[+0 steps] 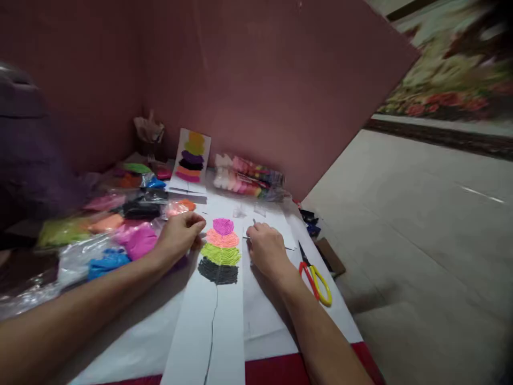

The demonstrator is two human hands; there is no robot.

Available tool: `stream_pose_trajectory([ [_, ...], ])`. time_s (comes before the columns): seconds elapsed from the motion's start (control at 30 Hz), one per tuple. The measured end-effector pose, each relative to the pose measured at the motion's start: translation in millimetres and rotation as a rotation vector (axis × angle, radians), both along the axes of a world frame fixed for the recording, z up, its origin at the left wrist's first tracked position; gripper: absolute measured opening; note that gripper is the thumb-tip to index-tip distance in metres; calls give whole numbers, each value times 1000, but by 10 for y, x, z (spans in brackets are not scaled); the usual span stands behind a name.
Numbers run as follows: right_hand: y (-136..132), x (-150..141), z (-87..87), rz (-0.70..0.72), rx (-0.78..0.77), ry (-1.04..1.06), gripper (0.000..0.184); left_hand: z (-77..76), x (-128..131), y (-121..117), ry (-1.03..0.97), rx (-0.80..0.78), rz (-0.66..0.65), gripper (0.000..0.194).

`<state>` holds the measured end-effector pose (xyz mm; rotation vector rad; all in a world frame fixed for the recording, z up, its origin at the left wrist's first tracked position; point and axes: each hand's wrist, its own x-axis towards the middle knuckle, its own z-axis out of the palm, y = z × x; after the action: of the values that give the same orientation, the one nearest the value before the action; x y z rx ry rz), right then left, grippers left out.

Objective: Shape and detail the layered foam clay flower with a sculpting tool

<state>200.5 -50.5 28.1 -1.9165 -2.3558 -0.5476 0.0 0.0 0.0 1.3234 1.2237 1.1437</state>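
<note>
A long white paper strip (224, 331) lies in front of me, with a leaf shape (220, 254) of textured clay bands on it: magenta, coral, lime green and black from top to bottom. Below it a thin drawn stem line runs down. My left hand (180, 232) is closed in a pinch just left of the magenta band; what its fingertips hold, if anything, is too small to make out. On the strip's right side my right hand (269, 247) rests with curled fingers around a thin stick-like tool (254, 221), mostly hidden by the fingers.
Bags of coloured clay (140, 240) crowd the table's left side. Red-and-yellow-handled scissors (316, 283) lie near the right edge. At the back, a finished-looking coloured leaf card (191, 158) leans beside wrapped clay packs (248, 176). The tiled floor (420, 214) drops away on the right.
</note>
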Motion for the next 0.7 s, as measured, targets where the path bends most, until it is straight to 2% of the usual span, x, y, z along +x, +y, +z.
stream_pose_trajectory([
  [0.17, 2, 8, 0, 1, -16, 1, 15, -28, 5, 14, -6, 7, 2, 14],
  [0.7, 5, -8, -57, 27, -13, 26, 16, 45, 15, -14, 35, -2, -2, 11],
])
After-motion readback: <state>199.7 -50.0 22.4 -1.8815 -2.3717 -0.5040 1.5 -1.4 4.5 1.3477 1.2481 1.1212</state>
